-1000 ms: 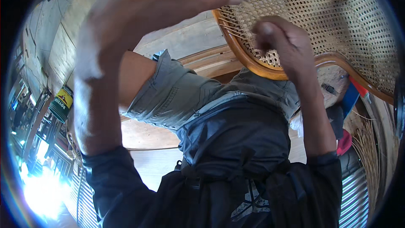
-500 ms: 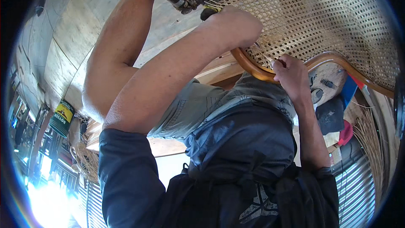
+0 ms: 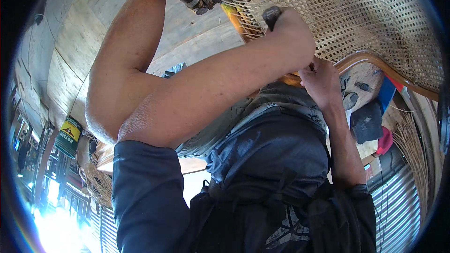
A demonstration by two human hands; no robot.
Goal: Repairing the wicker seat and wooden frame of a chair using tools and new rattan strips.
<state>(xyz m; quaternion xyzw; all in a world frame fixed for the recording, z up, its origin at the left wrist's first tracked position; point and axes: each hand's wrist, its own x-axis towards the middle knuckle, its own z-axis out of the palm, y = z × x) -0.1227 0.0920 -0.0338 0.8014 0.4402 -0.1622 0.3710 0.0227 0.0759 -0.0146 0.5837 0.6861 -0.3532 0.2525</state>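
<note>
My left hand (image 3: 294,30) is closed around a dark-handled tool (image 3: 272,16). The handle's thick, rounded end sticks out beyond my fist, and its working end is hidden. Behind my hand lies a woven cane panel (image 3: 347,21) with an open lattice, bordered by a curved, varnished wooden frame (image 3: 370,57). My right hand (image 3: 322,83) is closed at the near edge of this frame, just below my left wrist. Its fingertips are partly covered, and what they pinch cannot be made out. Loose cane ends (image 3: 241,7) stick out along the panel's left edge.
Dark poles bound together (image 3: 202,2) cross the top, next to my bent bare leg (image 3: 126,56). A green and yellow can (image 3: 69,136) stands at left. On the right are a dark container (image 3: 366,122), a pink item (image 3: 384,141) and a bundle of cane strands (image 3: 412,154).
My left hand has moved right with the dark-handled tool, close above my right hand. The tool's handle end now points up beside the cane. My right hand has stayed nearly in place.
</note>
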